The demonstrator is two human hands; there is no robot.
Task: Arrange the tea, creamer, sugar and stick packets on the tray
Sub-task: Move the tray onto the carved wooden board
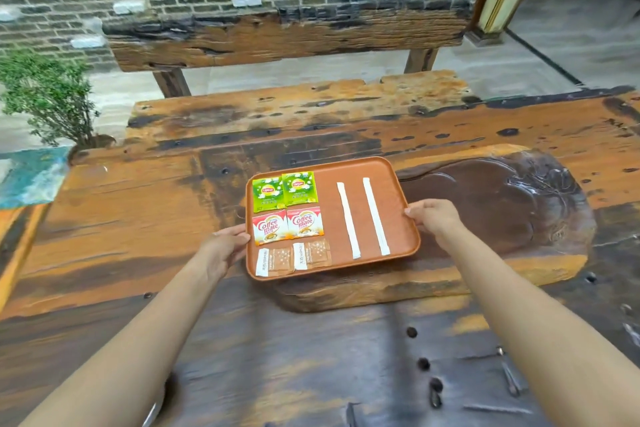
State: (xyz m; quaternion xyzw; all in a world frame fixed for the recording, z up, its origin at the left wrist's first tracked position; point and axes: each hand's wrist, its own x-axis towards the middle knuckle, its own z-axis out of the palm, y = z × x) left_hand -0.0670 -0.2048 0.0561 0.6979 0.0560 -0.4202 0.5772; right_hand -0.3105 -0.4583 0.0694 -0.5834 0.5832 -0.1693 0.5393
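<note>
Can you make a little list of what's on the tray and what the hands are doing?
tray: brown tray on a wooden table
tea: two green packets, side by side, far left of tray
creamer: two red and white packets, just below the tea
sugar: two brown and white packets, nearest row
sticks: two long white sticks, lying apart on the right half
left hand: on the tray's left edge
right hand: on the tray's right edge

The tray (398, 218) is terracotta brown, tea packets (284, 191) green and yellow, creamers (288, 226) red and white, sticks (375, 216) white.
</note>
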